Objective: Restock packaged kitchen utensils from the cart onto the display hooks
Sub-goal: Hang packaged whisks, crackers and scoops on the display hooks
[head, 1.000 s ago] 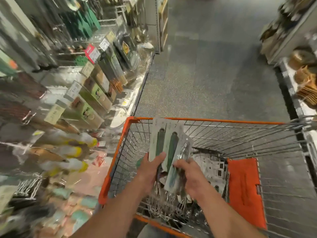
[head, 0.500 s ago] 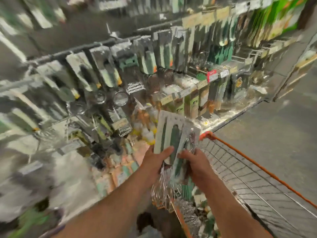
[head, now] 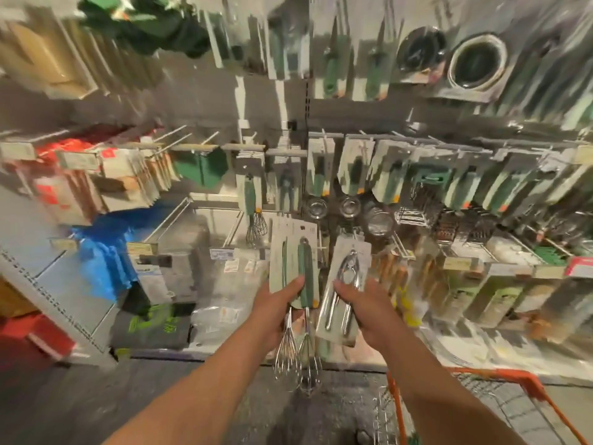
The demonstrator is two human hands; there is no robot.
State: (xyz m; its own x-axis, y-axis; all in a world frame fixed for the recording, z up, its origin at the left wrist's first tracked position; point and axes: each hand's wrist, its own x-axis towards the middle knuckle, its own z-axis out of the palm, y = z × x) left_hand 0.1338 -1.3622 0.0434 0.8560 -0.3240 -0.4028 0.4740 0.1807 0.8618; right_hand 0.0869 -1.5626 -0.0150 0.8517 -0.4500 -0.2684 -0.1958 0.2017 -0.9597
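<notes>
Facing wall of display hooks (head: 179,131) hung with blurred carded kitchen goods.

Left hand (head: 276,303) curled round stack of white cards carrying green-handled wire whisks (head: 295,277); thumb across front of top card, near green handle. Wire whisk heads hanging below hand, bare of card. Stack upright, held in front of lower hook rows.

Right hand (head: 362,303) gripping clear blister pack with silver metal plier-like tool (head: 345,284); thumb on face of pack, fingers behind. Pack tilted, top leaning right. Kept just beside whisk stack; edges touching or apart, cannot tell.

On display straight above held stack: single green-handled whisk on card (head: 252,203), hanging from hook. Right of it, row of small round metal strainers (head: 348,207), then further carded green-handled tools, too blurred to name.

Lower left: blue plastic wrap (head: 106,252) over shelf goods, dark box with bright green print (head: 154,322) near floor. Upper right: two round dark pans in packaging (head: 478,59).

Orange-rimmed wire cart (head: 500,377) at bottom right, behind right forearm, corner only.
</notes>
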